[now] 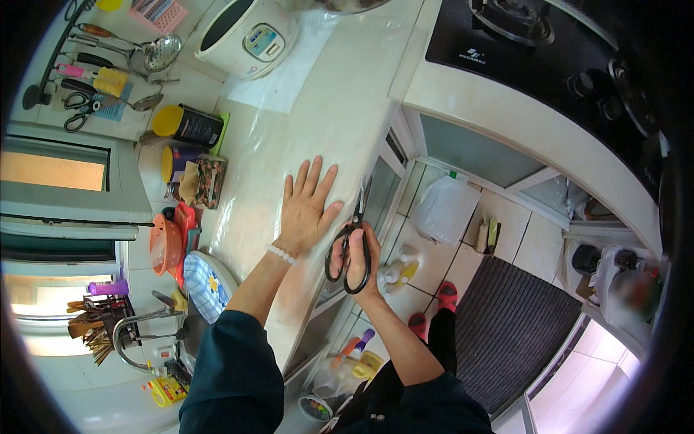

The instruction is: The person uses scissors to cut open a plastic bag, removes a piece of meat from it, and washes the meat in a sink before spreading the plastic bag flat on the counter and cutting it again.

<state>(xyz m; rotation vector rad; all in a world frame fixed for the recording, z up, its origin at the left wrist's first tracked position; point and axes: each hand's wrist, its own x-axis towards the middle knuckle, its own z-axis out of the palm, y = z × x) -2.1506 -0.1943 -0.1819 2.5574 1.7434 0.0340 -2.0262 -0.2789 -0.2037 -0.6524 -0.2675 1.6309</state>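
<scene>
My left hand [309,209] lies flat on the pale countertop [331,130], fingers spread, with a white bead bracelet at the wrist. Glossy creases show what looks like clear plastic film [255,163] over the counter. Black-handled scissors [357,219] are in my right hand [370,260], just off the counter's front edge. Thumb and fingers sit in the handle loops. The blades point away from me along that edge, opened slightly at most. Whether they touch the film, I cannot tell.
A white rice cooker [244,43] stands at the counter's far end, near a black gas hob [520,59]. Canisters [198,127], a tissue box [210,182] and an orange colander [165,244] line the wall. Nearer me are a blue checked cover [203,285] and the sink faucet [122,331].
</scene>
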